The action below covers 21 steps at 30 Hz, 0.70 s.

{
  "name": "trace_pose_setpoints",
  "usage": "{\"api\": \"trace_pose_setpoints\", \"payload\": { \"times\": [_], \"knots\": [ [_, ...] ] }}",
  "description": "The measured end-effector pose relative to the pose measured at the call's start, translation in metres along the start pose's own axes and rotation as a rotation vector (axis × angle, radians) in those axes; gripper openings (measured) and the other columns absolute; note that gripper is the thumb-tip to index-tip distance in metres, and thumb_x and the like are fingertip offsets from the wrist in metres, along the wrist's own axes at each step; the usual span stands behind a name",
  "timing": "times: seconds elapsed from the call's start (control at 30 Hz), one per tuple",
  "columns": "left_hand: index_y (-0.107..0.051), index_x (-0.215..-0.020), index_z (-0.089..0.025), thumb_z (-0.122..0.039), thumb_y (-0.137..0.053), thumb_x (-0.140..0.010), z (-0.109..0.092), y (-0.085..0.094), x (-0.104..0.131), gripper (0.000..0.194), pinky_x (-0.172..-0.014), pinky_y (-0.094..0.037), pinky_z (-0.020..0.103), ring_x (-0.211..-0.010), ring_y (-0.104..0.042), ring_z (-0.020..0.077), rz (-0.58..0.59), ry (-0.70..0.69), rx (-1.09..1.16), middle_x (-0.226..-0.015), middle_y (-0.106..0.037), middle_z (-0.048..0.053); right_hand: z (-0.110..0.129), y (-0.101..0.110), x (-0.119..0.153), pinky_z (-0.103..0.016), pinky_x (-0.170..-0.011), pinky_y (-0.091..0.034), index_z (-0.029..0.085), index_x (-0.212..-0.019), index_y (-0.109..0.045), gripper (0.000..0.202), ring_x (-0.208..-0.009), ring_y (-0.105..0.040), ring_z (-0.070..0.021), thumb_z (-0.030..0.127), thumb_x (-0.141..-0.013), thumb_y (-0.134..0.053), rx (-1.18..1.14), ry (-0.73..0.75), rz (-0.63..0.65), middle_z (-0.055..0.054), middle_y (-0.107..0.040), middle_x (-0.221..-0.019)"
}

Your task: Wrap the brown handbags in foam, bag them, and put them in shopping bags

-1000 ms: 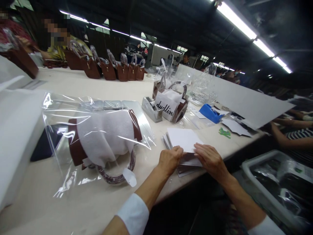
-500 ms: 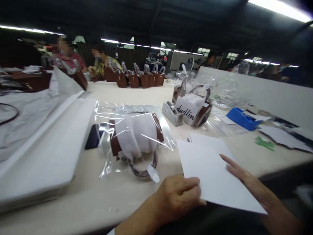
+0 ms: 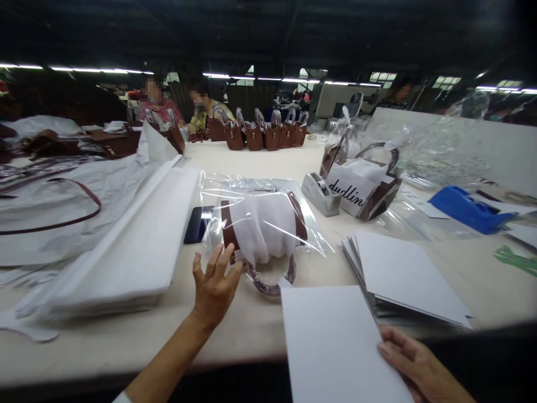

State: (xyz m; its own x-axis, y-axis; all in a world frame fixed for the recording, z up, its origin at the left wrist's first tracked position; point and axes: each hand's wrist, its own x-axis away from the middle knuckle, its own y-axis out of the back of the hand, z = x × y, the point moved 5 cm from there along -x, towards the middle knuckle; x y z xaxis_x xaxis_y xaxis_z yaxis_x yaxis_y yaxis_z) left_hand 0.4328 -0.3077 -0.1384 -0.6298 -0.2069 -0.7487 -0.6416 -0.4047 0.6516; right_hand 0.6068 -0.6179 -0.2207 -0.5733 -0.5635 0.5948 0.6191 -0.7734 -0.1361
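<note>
A brown handbag [image 3: 300, 219] wrapped in white padding lies on its side on the table, with clear plastic [image 3: 316, 240] around or beneath it. Its wrapped handle [image 3: 268, 287] points toward me. My left hand [image 3: 216, 288] is open, fingers spread at the handbag's near left corner; whether they touch the plastic I cannot tell. Gripped at its right edge by my right hand [image 3: 413, 358], a white sheet [image 3: 331, 341] hangs over the table's front edge. A stack of similar white sheets [image 3: 406, 274] rests on the table just beyond that hand.
On the left lies a pile of white wrapping sheets [image 3: 138, 246] beside a dark phone [image 3: 195, 225]. Behind stand a grey tape dispenser [image 3: 321, 193], a packed handbag [image 3: 356, 187] and a blue dispenser [image 3: 465, 208]. Several brown handbags [image 3: 272, 134] and two people are farther back.
My left hand has left the sheets and moved left to the handbag, its fingers opening. My right hand now holds one sheet apart from the stack, nearer to me. The view has turned left.
</note>
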Motion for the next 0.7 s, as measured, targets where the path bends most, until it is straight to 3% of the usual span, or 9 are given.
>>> {"api": "trace_pose_setpoints", "payload": {
  "times": [0.13,0.27,0.37,0.57,0.7],
  "knots": [
    [-0.061,-0.083,-0.021,-0.019,-0.058,-0.079,0.021,0.013,-0.016,0.005,-0.098,-0.031,0.05,-0.104,-0.056,0.0229,-0.048,0.07,0.138,-0.104,-0.064,0.006,0.015,-0.079,-0.011,-0.011,-0.032,-0.025,0.016,-0.084,-0.052,0.037,-0.041,-0.036,-0.0021,0.044,-0.067,-0.069,-0.009,0.13,0.172,0.005,-0.048,-0.059],
    [-0.061,-0.086,-0.02,-0.018,-0.056,-0.081,0.028,0.029,-0.024,0.008,-0.097,-0.033,0.045,-0.1,-0.057,0.0203,-0.073,0.089,0.221,-0.099,-0.064,0.005,0.028,-0.127,-0.014,-0.011,-0.035,-0.03,0.018,-0.089,-0.047,0.039,-0.042,-0.04,-0.0031,0.045,-0.069,-0.067,-0.177,0.235,0.131,0.005,-0.051,-0.061],
    [-0.061,-0.086,-0.02,-0.017,-0.056,-0.08,0.033,0.033,-0.021,0.008,-0.097,-0.033,0.045,-0.098,-0.057,0.0201,-0.088,0.087,0.226,-0.096,-0.065,0.005,0.03,-0.138,-0.012,-0.013,-0.035,-0.032,0.019,-0.092,-0.046,0.04,-0.04,-0.04,-0.0034,0.045,-0.07,-0.066,-0.21,0.246,0.16,0.005,-0.052,-0.062],
    [-0.06,-0.083,-0.019,-0.015,-0.056,-0.08,0.044,0.031,-0.017,0.007,-0.096,-0.034,0.045,-0.096,-0.058,0.0198,-0.091,0.103,0.268,-0.096,-0.064,0.005,0.018,-0.118,-0.012,-0.014,-0.035,-0.032,0.022,-0.095,-0.045,0.042,-0.039,-0.042,-0.0042,0.045,-0.068,-0.067,-0.217,0.243,0.063,0.005,-0.054,-0.063],
    [-0.06,-0.082,-0.019,-0.013,-0.056,-0.079,0.041,0.032,-0.021,0.008,-0.096,-0.035,0.046,-0.095,-0.058,0.0196,-0.104,0.086,0.31,-0.095,-0.064,0.005,0.029,-0.134,-0.026,-0.017,-0.045,-0.048,0.023,-0.099,-0.045,0.047,-0.054,-0.052,-0.0077,0.039,-0.065,-0.073,-0.336,0.341,-0.052,0.004,-0.057,-0.073]
  ]
}}
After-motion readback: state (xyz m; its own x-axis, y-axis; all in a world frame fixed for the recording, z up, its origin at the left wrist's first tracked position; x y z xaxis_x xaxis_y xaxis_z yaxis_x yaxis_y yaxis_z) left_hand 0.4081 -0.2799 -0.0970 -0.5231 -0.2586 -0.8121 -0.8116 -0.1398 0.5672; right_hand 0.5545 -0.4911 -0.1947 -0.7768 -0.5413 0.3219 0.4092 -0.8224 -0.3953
